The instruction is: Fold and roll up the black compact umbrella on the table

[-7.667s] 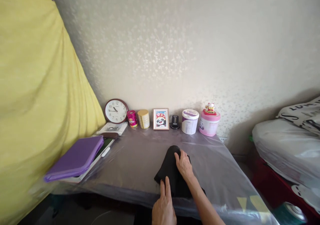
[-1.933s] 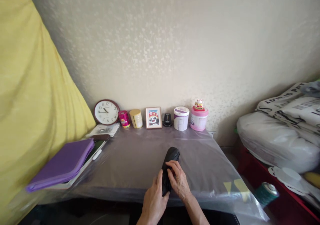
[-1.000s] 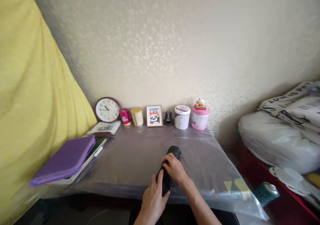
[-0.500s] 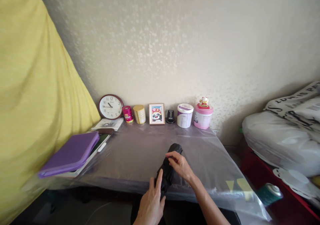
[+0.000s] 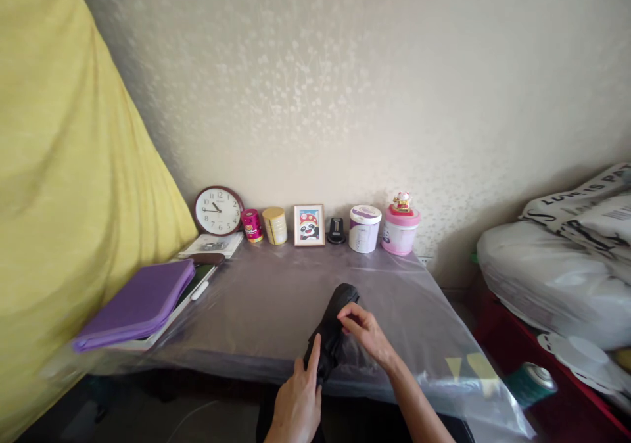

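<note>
A black cloth (image 5: 332,325), rolled into a narrow bundle, lies on the plastic-covered table (image 5: 256,305) near its front edge. My left hand (image 5: 296,403) reaches up from below, fingers together, and presses the near end of the bundle. My right hand (image 5: 365,331) comes in from the right and its fingertips pinch the upper side of the bundle near the middle.
Along the wall stand a round clock (image 5: 217,209), a pink tin (image 5: 252,225), a gold tin (image 5: 275,225), a panda picture frame (image 5: 309,225), a white tub (image 5: 365,228) and a pink tub (image 5: 400,230). A purple folder (image 5: 140,303) lies left. Yellow fabric (image 5: 59,186) hangs left; bags (image 5: 552,279) are piled right.
The black cloth has gone from a wide folded pad to a narrow roll. In the last second my right hand shifted slightly right along it while the left stayed at the near end.
</note>
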Demonstrator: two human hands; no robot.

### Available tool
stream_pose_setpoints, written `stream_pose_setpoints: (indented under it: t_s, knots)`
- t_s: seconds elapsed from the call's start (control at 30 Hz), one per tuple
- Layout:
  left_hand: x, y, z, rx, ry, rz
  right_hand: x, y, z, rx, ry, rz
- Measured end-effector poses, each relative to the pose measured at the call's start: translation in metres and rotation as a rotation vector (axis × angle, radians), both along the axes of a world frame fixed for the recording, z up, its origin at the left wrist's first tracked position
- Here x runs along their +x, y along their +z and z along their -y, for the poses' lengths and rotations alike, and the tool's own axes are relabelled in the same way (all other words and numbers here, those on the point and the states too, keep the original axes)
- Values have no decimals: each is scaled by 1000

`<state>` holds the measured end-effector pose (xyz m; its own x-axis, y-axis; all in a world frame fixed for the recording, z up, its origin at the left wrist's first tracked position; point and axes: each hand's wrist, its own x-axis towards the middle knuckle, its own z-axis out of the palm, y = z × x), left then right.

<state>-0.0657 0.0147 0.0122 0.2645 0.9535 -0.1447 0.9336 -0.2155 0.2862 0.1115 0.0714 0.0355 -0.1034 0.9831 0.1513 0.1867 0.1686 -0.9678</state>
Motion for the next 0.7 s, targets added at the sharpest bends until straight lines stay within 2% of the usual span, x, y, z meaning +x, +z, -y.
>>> stream_pose_setpoints:
  t_s: [0.1, 0.2, 0.3, 0.43, 0.5, 0.63, 0.7]
  knots:
    - [-1, 1, -1, -13, -12, -1, 24, -1, 15, -70, -68, -49]
    - [-1, 1, -1, -21, -12, -4, 47, -7, 21, -67, -234, -39]
    - [-2, -2, -1, -11, -8, 16, 65, -21, 16, -24, -385, -20]
    - [-6, -5, -4, -16, 5, 129, 80, -44, 8, -38, -455, 13]
    - [-9, -4, -8, -106, 43, 288, 84, -53, 6, -63, -459, 14]
    - [-18, -2, -19, -527, 180, 814, 86, -58, 6, -67, -455, 7]
    - [-24, -6, -23, -640, 215, 987, 87, -57, 7, -69, -466, 32]
